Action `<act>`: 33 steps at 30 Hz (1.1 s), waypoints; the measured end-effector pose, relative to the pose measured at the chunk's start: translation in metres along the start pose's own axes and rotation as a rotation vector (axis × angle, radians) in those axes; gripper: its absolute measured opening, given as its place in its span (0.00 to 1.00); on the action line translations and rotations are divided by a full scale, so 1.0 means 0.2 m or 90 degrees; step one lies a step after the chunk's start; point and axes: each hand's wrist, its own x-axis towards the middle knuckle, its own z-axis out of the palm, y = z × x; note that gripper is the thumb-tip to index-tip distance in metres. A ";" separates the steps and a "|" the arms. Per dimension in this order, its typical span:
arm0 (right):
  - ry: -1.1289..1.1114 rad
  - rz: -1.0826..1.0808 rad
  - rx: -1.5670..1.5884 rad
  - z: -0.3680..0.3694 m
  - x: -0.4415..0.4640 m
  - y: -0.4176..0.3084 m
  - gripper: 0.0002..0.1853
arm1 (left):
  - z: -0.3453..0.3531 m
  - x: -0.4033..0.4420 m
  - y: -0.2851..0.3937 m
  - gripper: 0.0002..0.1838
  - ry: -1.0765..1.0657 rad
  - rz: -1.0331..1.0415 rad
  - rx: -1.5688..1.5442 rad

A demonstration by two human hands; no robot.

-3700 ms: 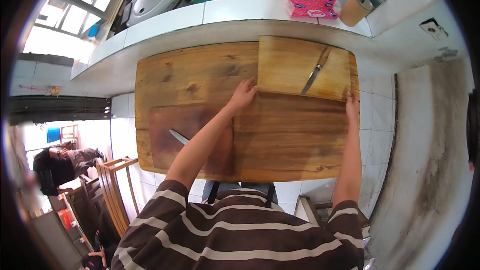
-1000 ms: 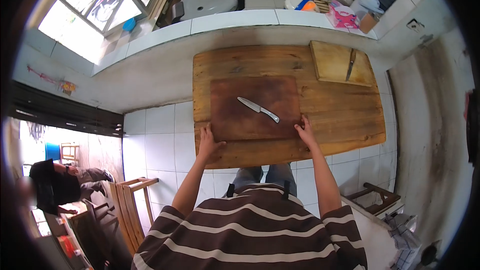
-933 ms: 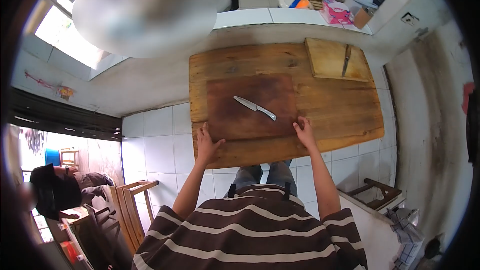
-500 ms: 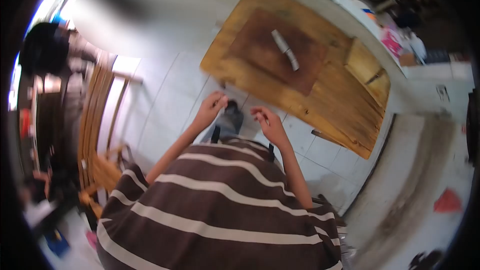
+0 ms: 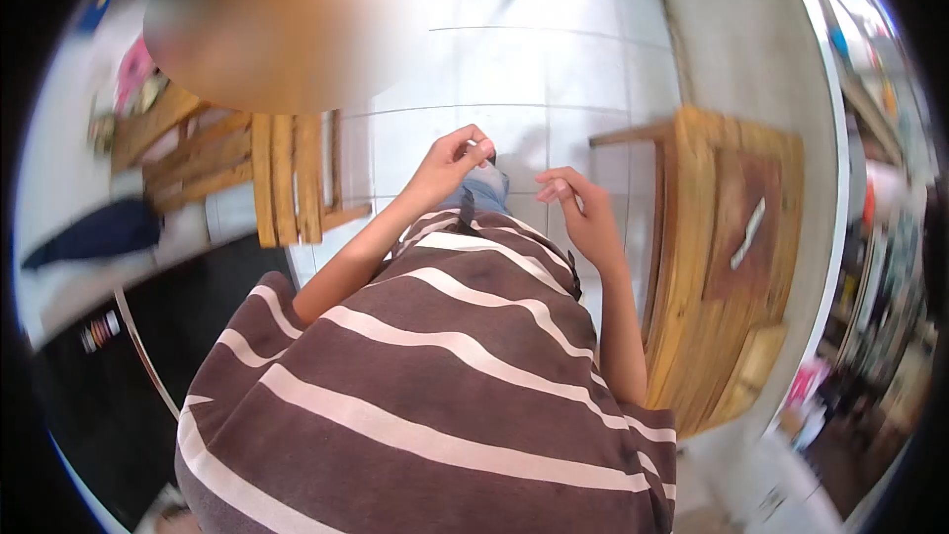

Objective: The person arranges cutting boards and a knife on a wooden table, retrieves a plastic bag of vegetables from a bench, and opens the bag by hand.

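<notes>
My left hand (image 5: 459, 160) hangs in front of my body, fingers loosely curled and a little apart, holding nothing that shows. To its right, my right hand (image 5: 581, 206) is also in the air, fingers bent and apart, with nothing in it. Neither touches the wooden table (image 5: 682, 356), which stands on the right. On the table lies a reddish-brown board (image 5: 730, 229) with a silver knife (image 5: 748, 233) across it. Nearer the bottom is a lighter board (image 5: 751, 368); the knife that lay on it cannot be made out.
A slatted wooden bench (image 5: 287, 178) stands on the left, partly behind a blurred oval patch. Below it is a black surface (image 5: 227, 321), with dark cloth (image 5: 104, 234) nearby. White floor tiles (image 5: 484, 69) lie ahead. A pale wall (image 5: 806, 59) runs beyond the table.
Both hands have left the reddish-brown board's edge and come back in front of my body. The view has turned left, so the table now appears at the right. The knife stays on that board.
</notes>
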 end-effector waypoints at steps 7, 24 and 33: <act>-0.311 -0.084 -0.151 0.43 0.45 -0.31 0.09 | -0.40 -0.40 0.00 0.23 0.311 0.036 -0.046; -0.851 -0.147 -0.194 2.01 1.34 -0.74 0.12 | -1.28 -1.16 -0.25 0.07 0.864 0.136 -0.290; -1.018 -0.233 -0.238 2.81 1.96 -0.81 0.10 | -1.32 -1.24 -0.26 0.07 1.165 0.053 -0.394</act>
